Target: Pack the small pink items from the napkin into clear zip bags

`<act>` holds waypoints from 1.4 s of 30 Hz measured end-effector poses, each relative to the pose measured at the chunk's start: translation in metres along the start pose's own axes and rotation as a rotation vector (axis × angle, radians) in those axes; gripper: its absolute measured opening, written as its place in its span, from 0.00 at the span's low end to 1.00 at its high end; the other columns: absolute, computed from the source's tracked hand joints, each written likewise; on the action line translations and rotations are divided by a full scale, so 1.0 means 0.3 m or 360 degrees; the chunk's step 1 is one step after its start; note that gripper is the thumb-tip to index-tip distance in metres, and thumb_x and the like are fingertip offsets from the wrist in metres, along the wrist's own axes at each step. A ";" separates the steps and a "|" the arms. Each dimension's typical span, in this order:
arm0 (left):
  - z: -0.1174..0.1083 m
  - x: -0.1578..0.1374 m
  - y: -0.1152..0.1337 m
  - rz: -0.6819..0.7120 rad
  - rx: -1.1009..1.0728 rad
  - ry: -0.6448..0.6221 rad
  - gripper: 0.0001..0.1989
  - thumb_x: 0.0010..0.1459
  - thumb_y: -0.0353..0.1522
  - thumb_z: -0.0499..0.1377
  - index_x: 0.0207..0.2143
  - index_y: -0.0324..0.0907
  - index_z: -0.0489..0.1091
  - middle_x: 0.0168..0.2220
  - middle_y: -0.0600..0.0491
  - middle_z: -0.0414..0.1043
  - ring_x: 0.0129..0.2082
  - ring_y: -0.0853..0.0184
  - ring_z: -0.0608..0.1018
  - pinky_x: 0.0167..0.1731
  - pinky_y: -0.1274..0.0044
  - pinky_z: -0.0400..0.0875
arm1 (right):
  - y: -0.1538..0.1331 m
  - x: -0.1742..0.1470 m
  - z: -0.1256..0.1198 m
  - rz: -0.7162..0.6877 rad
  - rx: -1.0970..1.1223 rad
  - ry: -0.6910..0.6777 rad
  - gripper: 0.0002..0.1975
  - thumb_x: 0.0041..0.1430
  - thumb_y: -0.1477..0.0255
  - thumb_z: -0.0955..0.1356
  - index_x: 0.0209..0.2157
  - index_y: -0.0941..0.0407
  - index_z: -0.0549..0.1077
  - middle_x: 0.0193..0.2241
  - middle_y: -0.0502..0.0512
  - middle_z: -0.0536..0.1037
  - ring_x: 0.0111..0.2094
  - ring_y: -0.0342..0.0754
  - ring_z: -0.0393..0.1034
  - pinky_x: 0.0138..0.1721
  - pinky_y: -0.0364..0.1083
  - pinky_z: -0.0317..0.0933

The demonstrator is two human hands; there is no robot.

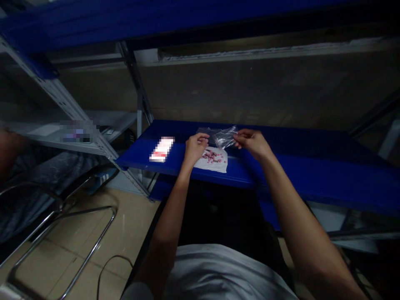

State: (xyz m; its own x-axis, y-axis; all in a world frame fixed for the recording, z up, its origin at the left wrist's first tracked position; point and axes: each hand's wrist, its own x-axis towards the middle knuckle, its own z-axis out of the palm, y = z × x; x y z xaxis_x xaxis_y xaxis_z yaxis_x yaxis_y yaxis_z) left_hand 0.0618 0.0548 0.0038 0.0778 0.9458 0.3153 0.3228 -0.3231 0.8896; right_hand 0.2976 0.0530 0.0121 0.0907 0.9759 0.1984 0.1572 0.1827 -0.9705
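My right hand (251,142) pinches a clear plastic bag (225,137) by its right end, between thumb and fingers. The bag is held tilted above the blue shelf. My left hand (196,148) is loosely bent, its fingers apart, at the left edge of a white cloth or tissue (222,167). No held thing shows in it. On the white sheet lie several small pink beads (215,156) with a few dark, thin pieces among them. A second clear plastic piece (204,131), seemingly another bag, lies flat behind my left hand, partly covered by it.
A bright phone-like object (162,149), blurred out, lies left on the blue shelf (312,166). A blue upper shelf (200,21) hangs overhead. Grey metal posts (67,100) stand left. Another person's hand (11,150) and a metal-framed chair (90,250) are at far left.
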 end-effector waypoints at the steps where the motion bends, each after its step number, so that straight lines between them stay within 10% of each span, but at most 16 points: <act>1: -0.007 0.029 -0.002 0.0001 0.0079 -0.0040 0.12 0.64 0.25 0.59 0.47 0.38 0.80 0.39 0.47 0.83 0.39 0.66 0.84 0.42 0.76 0.78 | 0.007 0.020 0.001 0.0030 -0.0017 -0.0021 0.15 0.49 0.61 0.79 0.28 0.55 0.75 0.23 0.53 0.76 0.23 0.46 0.68 0.25 0.46 0.64; 8: 0.028 0.159 -0.030 0.0257 0.0494 -0.0366 0.16 0.66 0.27 0.61 0.54 0.36 0.77 0.54 0.40 0.80 0.57 0.59 0.80 0.59 0.71 0.71 | 0.037 0.091 0.042 0.0095 -0.0341 -0.0049 0.06 0.55 0.71 0.74 0.30 0.56 0.75 0.20 0.52 0.75 0.20 0.46 0.68 0.25 0.46 0.63; 22: 0.025 0.149 -0.109 0.0261 0.0696 -0.0533 0.22 0.61 0.23 0.61 0.58 0.37 0.75 0.48 0.43 0.82 0.49 0.61 0.81 0.53 0.73 0.72 | -0.057 0.080 0.118 -0.0689 -0.1472 -0.0395 0.08 0.61 0.78 0.68 0.34 0.56 0.81 0.30 0.61 0.82 0.31 0.53 0.74 0.36 0.48 0.58; 42: -0.007 0.155 -0.108 0.0309 0.0636 -0.0573 0.11 0.61 0.25 0.62 0.45 0.37 0.80 0.42 0.44 0.83 0.45 0.61 0.82 0.49 0.74 0.73 | -0.048 0.057 0.103 -0.0698 -0.1239 -0.0429 0.10 0.62 0.72 0.70 0.44 0.56 0.82 0.37 0.58 0.84 0.35 0.52 0.76 0.38 0.47 0.61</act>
State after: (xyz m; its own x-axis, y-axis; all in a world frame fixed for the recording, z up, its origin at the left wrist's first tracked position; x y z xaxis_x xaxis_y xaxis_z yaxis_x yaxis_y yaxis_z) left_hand 0.0531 0.1091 -0.0096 0.4651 0.8444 0.2658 0.5965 -0.5208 0.6106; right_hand 0.2665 0.0706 0.0253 -0.3488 0.8512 0.3922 0.7472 0.5052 -0.4318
